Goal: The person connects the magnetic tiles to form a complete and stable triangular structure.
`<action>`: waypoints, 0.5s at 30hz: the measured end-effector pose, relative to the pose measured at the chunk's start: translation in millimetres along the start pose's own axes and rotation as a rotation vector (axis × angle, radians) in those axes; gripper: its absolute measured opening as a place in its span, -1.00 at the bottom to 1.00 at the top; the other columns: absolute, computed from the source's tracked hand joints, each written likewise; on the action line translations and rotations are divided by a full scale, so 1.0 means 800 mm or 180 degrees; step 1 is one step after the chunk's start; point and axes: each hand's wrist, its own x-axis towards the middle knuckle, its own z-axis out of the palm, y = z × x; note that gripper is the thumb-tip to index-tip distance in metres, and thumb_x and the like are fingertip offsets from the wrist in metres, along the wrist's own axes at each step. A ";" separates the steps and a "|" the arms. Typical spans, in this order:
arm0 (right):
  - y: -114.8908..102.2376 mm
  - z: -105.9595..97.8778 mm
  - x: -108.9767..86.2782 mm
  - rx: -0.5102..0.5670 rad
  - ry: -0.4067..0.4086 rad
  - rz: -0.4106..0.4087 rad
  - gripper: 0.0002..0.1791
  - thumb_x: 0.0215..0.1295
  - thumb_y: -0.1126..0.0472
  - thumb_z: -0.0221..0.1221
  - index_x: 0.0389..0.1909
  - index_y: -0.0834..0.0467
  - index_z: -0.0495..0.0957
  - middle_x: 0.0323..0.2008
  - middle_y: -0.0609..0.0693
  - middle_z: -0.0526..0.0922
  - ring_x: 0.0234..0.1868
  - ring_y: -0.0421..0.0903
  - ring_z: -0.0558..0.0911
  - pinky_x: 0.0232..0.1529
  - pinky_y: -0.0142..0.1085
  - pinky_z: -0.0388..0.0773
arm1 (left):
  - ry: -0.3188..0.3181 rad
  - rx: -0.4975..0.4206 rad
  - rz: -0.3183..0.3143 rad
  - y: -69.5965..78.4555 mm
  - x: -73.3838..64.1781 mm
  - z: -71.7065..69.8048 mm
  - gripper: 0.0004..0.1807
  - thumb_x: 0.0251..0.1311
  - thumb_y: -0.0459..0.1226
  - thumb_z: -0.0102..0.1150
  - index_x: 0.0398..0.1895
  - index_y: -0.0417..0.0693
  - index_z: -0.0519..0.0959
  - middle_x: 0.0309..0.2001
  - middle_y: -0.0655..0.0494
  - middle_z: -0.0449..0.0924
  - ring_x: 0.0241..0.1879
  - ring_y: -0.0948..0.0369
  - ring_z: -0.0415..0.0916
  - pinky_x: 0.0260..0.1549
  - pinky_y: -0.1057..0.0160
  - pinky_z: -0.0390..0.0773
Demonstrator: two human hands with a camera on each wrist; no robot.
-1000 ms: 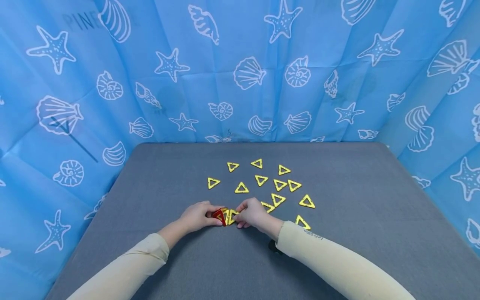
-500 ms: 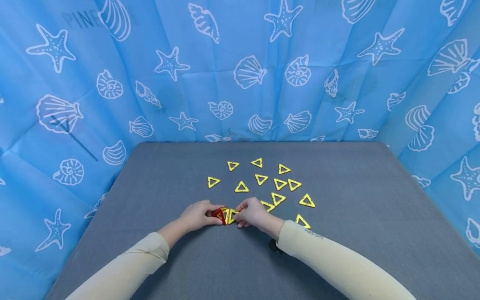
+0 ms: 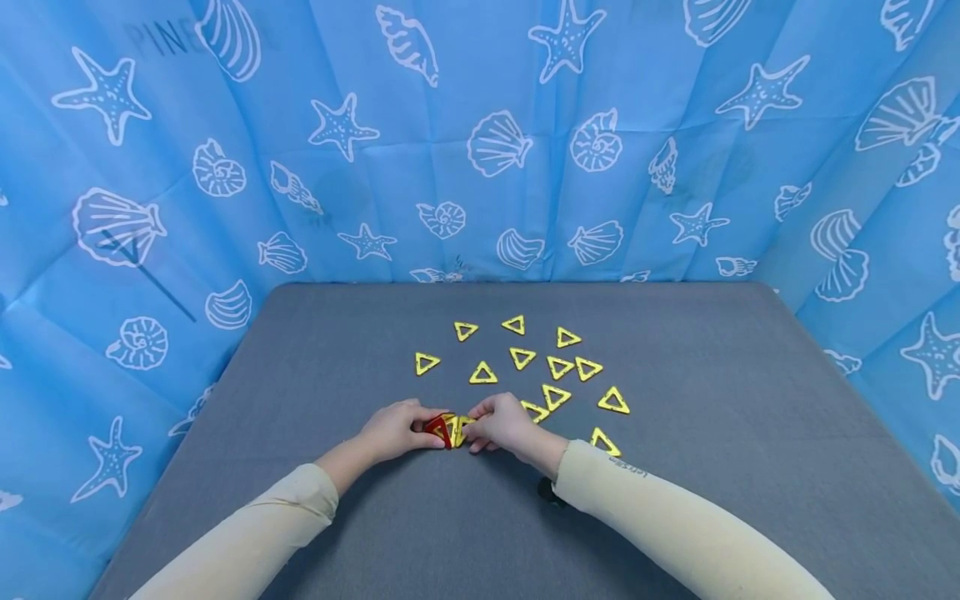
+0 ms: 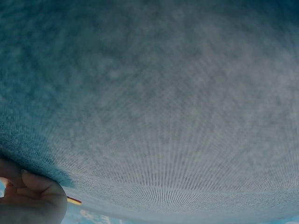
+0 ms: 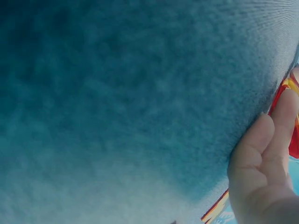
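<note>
At the near middle of the table, my left hand (image 3: pixel 396 432) pinches a small group of joined triangular magnetic tiles. Its near side is a red tile (image 3: pixel 447 442) standing tilted, with yellow tiles (image 3: pixel 453 430) behind and beside it. From the other side, the thumb and fingers of my right hand (image 3: pixel 504 422) pinch the yellow tile at the group's right end. The right wrist view shows red and yellow tile edges (image 5: pixel 294 142) beyond my right fingers, which lie low against the cloth. My left thumb (image 4: pixel 44 196) hides most of the group in the left wrist view.
Loose yellow triangular tiles (image 3: pixel 483 374) lie scattered flat behind the hands and to the right. One yellow tile (image 3: pixel 606 442) lies just beyond my right sleeve. Grey cloth covers the table (image 3: pixel 337 333), and a blue shell-patterned curtain (image 3: pixel 465 192) hangs behind its back edge.
My right fingers have shifted very slightly left, with the yellow tile now closer against the group. The left hand keeps its hold, and the scattered tiles have stayed in place.
</note>
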 end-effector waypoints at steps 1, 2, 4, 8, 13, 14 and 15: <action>0.000 0.000 0.000 0.0003 -0.0009 -0.0010 -0.82 0.26 0.35 0.26 -0.15 0.34 0.58 -0.47 0.07 0.70 -0.51 -0.12 0.68 -0.42 -0.27 0.55 | -0.0002 0.0000 -0.0002 0.000 0.000 0.000 -0.49 0.12 -0.05 0.38 0.16 0.05 0.61 -0.45 0.23 0.35 -0.50 0.27 0.20 -0.49 0.30 0.19; -0.001 0.000 0.000 0.0007 -0.0019 -0.0017 -0.81 0.27 0.35 0.26 -0.14 0.34 0.58 -0.46 0.07 0.70 -0.50 -0.11 0.69 -0.41 -0.27 0.55 | -0.0011 -0.0006 -0.0019 0.000 0.000 0.000 -0.49 0.12 -0.05 0.37 0.16 0.06 0.61 -0.45 0.23 0.35 -0.50 0.27 0.20 -0.49 0.30 0.19; -0.001 0.000 0.000 -0.0008 -0.0026 -0.0051 -0.80 0.27 0.35 0.25 -0.12 0.34 0.58 -0.46 0.07 0.70 -0.49 -0.10 0.69 -0.41 -0.27 0.54 | -0.0014 -0.0004 -0.0019 0.000 0.000 0.001 -0.49 0.12 -0.04 0.37 0.16 0.06 0.61 -0.45 0.23 0.35 -0.50 0.27 0.20 -0.49 0.30 0.20; -0.001 0.001 0.000 -0.0032 -0.0020 -0.0128 -0.80 0.27 0.37 0.24 -0.11 0.35 0.57 -0.46 0.06 0.70 -0.49 -0.10 0.69 -0.43 -0.27 0.53 | -0.0012 0.0000 -0.0031 -0.001 0.001 0.003 -0.49 0.13 -0.05 0.37 0.17 0.07 0.61 -0.44 0.24 0.36 -0.50 0.27 0.21 -0.48 0.30 0.20; 0.000 0.003 0.001 -0.0052 -0.0035 -0.0174 -0.78 0.27 0.38 0.24 -0.09 0.35 0.56 -0.45 0.04 0.69 -0.50 -0.12 0.67 -0.45 -0.29 0.50 | 0.0013 0.0015 -0.0025 0.000 0.000 0.003 -0.49 0.12 -0.05 0.38 0.16 0.06 0.61 -0.45 0.24 0.36 -0.50 0.27 0.21 -0.49 0.30 0.20; 0.000 0.003 0.001 -0.0059 -0.0039 -0.0173 -0.78 0.27 0.38 0.23 -0.08 0.35 0.56 -0.45 0.03 0.69 -0.50 -0.13 0.67 -0.45 -0.29 0.50 | 0.0015 0.0011 -0.0029 0.000 0.000 0.003 -0.49 0.12 -0.05 0.38 0.16 0.06 0.61 -0.45 0.24 0.35 -0.50 0.27 0.21 -0.49 0.30 0.20; 0.000 0.003 0.001 -0.0062 -0.0039 -0.0169 -0.78 0.27 0.38 0.23 -0.08 0.35 0.56 -0.45 0.03 0.69 -0.50 -0.13 0.67 -0.45 -0.30 0.50 | 0.0015 0.0002 -0.0037 0.000 0.000 0.003 -0.49 0.12 -0.05 0.38 0.16 0.06 0.61 -0.45 0.24 0.35 -0.50 0.27 0.21 -0.49 0.31 0.20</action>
